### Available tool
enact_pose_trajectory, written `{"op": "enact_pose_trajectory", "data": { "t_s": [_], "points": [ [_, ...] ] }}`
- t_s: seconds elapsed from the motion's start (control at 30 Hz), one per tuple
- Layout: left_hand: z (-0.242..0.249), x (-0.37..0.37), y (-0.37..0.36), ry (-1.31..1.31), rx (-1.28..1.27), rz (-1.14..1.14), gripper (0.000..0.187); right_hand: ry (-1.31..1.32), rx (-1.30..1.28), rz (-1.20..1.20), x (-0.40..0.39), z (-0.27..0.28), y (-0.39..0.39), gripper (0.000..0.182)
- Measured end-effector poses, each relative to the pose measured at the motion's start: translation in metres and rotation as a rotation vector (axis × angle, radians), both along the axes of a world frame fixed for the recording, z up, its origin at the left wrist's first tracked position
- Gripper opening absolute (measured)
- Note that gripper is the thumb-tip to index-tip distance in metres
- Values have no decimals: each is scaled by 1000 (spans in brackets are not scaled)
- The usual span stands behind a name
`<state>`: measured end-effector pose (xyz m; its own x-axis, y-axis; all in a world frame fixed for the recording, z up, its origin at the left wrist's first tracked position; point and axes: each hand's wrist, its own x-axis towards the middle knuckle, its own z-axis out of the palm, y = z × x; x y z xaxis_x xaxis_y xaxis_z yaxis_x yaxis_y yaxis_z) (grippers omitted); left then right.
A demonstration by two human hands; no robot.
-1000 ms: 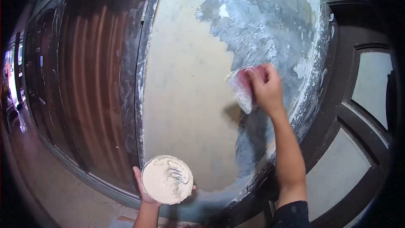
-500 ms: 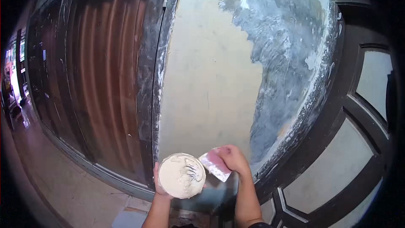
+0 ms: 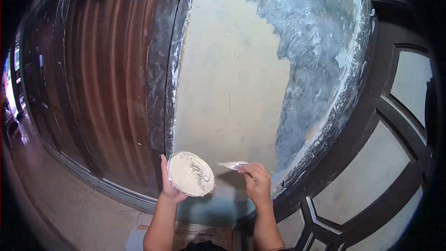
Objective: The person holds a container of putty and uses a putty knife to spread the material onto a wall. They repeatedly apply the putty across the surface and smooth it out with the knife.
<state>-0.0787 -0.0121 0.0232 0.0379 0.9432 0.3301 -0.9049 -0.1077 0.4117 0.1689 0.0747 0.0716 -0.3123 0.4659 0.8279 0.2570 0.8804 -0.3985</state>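
My left hand is wrapped round the side of a round tub of cream-coloured putty, tilted so its top faces me. Scooped furrows mark the putty's right part. In my right hand is a flat putty scraper, pinched by its edge, its blade turned nearly edge-on and pointing left toward the tub. Pale putty coats the scraper. A gap separates it from the tub. Both hands are in front of the lower part of a wall panel, cream on the left, with a ragged border to bare grey.
Left of the panel stands a dark frame with glass and brown curtain folds behind it. On the right is a dark wooden door with pale inset panels. The floor shows at lower left, with a pale flat piece on it.
The tub has moved up and left and tilts more. My right hand has turned the scraper from face-on to nearly edge-on and moved it away from the tub's rim.
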Motion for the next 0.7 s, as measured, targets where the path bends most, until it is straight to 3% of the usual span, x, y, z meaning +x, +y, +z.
{"op": "enact_pose_trajectory", "data": {
  "t_s": [0.03,0.17,0.5,0.7],
  "points": [
    [0,-3,2,49,-15,24,108,-55,49,-21,0,-1,-3,31],
    [6,-7,10,129,-107,149,103,-229,116,69,2,-7,-8,45],
    [5,-13,18,367,-186,163,98,-457,189,28,-10,-29,-21,38],
    [4,-9,10,309,-191,141,95,-485,232,24,-13,-37,-28,34]
  ]
}}
